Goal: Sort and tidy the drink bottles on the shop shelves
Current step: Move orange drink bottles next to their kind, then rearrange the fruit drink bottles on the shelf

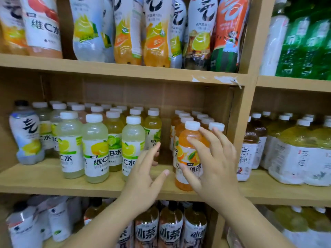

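Observation:
On the middle shelf (44,181) stand rows of white-capped bottles: pale yellow lemon drinks (95,145) on the left and orange drinks on the right. The front orange bottle (186,158) stands upright at the shelf edge. My right hand (215,167) is spread over its front and right side, fingers apart and not closed around it. My left hand (143,176) is open in the gap between the two groups, its fingertips beside a lemon bottle (131,140). A taller white and blue bottle (26,135) stands alone at the far left.
Tall sparkling-drink bottles (155,33) fill the upper shelf, and tea bottles (170,228) the one below. A wooden upright (241,122) bounds the bay on the right. Beyond it are wrapped tea packs (304,154) and green bottles (300,47).

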Demonstrator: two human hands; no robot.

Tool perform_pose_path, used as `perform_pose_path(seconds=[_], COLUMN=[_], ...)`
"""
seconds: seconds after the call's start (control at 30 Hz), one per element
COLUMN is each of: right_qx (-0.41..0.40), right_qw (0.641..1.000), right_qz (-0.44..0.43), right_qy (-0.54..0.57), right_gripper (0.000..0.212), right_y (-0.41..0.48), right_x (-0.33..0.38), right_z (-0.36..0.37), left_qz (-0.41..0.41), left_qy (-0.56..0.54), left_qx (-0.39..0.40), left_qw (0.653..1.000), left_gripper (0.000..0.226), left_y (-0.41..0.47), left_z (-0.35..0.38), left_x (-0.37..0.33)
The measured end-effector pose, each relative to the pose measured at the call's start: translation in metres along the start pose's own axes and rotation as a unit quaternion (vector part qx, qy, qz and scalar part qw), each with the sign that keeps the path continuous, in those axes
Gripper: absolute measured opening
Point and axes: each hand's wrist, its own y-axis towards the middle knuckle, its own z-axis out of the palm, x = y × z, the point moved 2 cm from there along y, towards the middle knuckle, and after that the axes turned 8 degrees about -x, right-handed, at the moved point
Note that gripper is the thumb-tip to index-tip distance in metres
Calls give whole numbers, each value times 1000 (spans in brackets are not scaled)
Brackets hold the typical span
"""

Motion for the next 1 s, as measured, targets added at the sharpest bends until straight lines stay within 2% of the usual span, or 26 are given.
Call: perform_pose_path(seconds=[0.1, 0.2, 0.33, 0.47, 0.57, 0.7, 0.8, 0.9, 1.0], right_qx=[27, 91, 132, 135, 129, 119, 107, 79, 0], right_qw=[992, 971, 956, 925, 900, 883, 877, 872, 907], right_qz=[45, 119, 152, 247, 315, 370, 392, 414, 393], right_qy=[115, 188, 215, 254, 271, 263, 254, 250, 151], right_gripper=[56, 62, 75, 90, 97, 90, 89, 96, 97], right_y=[7, 8, 6, 7, 6, -4, -11, -12, -9], right_x=[30, 61, 96, 114, 119, 121, 122, 126, 139], right_z=[22, 49, 83, 108, 120, 135, 141, 141, 135], left_qz=[21, 3, -102, -185, -198, -189, -182, -163, -152], left_qy=[31, 71, 127, 121, 75, 40, 29, 57, 72], left_qx=[-88, -180, -253, -201, -146, -98, -62, -63, -91], left_qw=[995, 981, 954, 954, 966, 976, 981, 983, 982], left_gripper=[57, 53, 59, 72, 82, 86, 80, 79, 76], left_y=[-1, -5, -8, 2, 11, 24, 29, 31, 31], left_z=[-47, -95, -149, -179, -185, -188, -187, -187, -197], left_x=[14, 38, 81, 124, 141, 159, 166, 171, 178])
